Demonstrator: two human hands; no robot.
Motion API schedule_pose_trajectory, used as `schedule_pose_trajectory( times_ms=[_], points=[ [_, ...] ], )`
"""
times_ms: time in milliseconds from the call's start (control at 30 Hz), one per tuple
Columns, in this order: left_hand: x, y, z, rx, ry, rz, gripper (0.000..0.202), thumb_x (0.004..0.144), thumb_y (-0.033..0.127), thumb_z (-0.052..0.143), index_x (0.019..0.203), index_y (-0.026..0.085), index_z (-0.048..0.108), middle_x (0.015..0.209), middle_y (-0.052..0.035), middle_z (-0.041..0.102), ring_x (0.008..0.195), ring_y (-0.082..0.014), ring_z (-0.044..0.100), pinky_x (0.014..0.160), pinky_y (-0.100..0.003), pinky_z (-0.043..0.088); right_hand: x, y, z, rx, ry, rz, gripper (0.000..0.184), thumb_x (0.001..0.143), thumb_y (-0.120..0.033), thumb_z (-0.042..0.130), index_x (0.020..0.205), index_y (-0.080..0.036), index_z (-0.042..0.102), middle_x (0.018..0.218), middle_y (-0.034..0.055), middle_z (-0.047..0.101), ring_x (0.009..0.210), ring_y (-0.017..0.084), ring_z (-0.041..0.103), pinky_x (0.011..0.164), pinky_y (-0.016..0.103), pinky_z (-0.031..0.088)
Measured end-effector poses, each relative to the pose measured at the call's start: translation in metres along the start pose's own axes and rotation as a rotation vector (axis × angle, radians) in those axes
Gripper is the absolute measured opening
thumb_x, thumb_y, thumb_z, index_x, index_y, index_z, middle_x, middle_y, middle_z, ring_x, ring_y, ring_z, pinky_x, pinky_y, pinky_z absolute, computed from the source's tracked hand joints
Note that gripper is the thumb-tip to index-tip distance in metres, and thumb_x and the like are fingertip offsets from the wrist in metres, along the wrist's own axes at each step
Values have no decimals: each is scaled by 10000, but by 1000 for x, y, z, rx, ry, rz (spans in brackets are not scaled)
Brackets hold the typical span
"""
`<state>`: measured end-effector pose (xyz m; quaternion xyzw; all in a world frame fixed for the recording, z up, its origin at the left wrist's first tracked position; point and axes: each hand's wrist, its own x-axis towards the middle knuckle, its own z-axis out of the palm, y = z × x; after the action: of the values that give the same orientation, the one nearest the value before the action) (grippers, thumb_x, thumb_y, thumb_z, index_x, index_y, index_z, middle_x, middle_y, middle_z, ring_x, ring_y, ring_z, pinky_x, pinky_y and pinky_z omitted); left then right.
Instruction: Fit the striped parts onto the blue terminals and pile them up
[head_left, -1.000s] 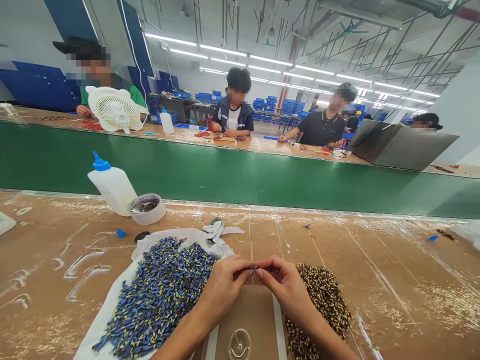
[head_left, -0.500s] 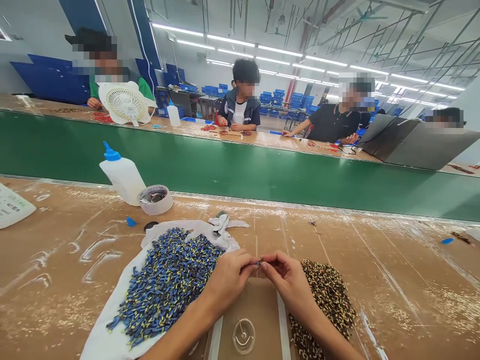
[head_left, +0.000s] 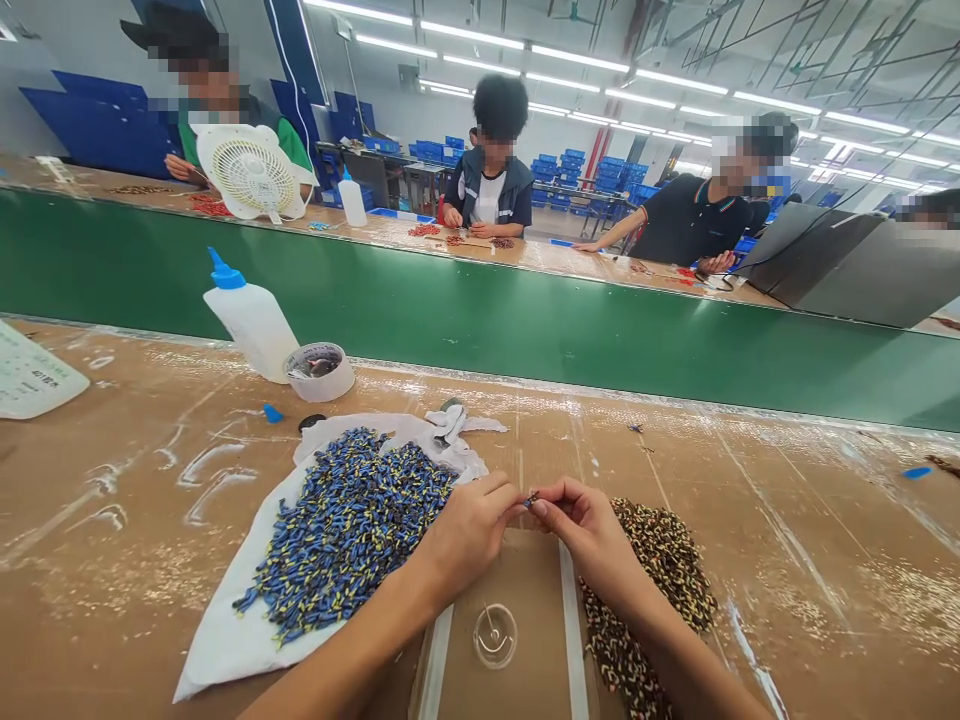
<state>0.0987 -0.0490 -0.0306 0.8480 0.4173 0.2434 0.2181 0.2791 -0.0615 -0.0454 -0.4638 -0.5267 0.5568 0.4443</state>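
Note:
My left hand (head_left: 474, 525) and my right hand (head_left: 592, 530) meet fingertip to fingertip over a taped cardboard piece (head_left: 536, 600). Both pinch a tiny dark and bluish piece (head_left: 531, 499), its exact kind too small to make out. Beside my left forearm, a heap of small blue, black and yellow pieces (head_left: 345, 535) lies on a white cloth (head_left: 214, 640). A heap of small dark brown and cream pieces (head_left: 667, 560) lies by my right wrist, partly hidden by the forearm. Below my hands stands a small clear cup (head_left: 495, 637) with a thin stick in it.
Behind the cloth are a white squeeze bottle (head_left: 255, 325) with a blue tip and a tape roll (head_left: 321, 372). A white jug (head_left: 37, 375) stands far left. Past the green belt (head_left: 480, 310), several people sit at another bench with a fan (head_left: 251, 175).
The view has tilted slightly down and shifted left, so things appear higher or further right. My hands still pinch the tiny piece together, the left fingers a little more curled.

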Motion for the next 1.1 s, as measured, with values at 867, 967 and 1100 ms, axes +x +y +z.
schedule_pose_trajectory(
  times_ms=[867, 967, 1100],
  points=[
    [0, 1, 0, -92, -110, -151, 148, 809, 80, 534, 692, 149, 593, 691, -8, 606, 685, -142, 516, 625, -248, 287, -8, 12, 1, -346, -94, -116, 101, 882, -205, 534, 784, -180, 547, 719, -1, 551, 680, 150, 486, 617, 255, 364],
    [0, 1, -2, -111, -122, -156, 171, 824, 92, 507, 683, 155, 582, 706, -12, 611, 696, -147, 522, 639, -247, 302, -6, 12, 0, -324, -118, -97, 69, 859, -186, 550, 791, -178, 550, 716, -3, 553, 676, 150, 489, 614, 253, 367],
    [1, -6, -1, -171, -113, -215, 183, 855, 172, 510, 686, 159, 578, 725, -18, 618, 716, -161, 537, 663, -248, 329, 0, 16, 2, -292, -67, -87, 18, 838, -180, 574, 821, -177, 579, 731, 3, 574, 705, 160, 530, 633, 256, 397]
  ],
)
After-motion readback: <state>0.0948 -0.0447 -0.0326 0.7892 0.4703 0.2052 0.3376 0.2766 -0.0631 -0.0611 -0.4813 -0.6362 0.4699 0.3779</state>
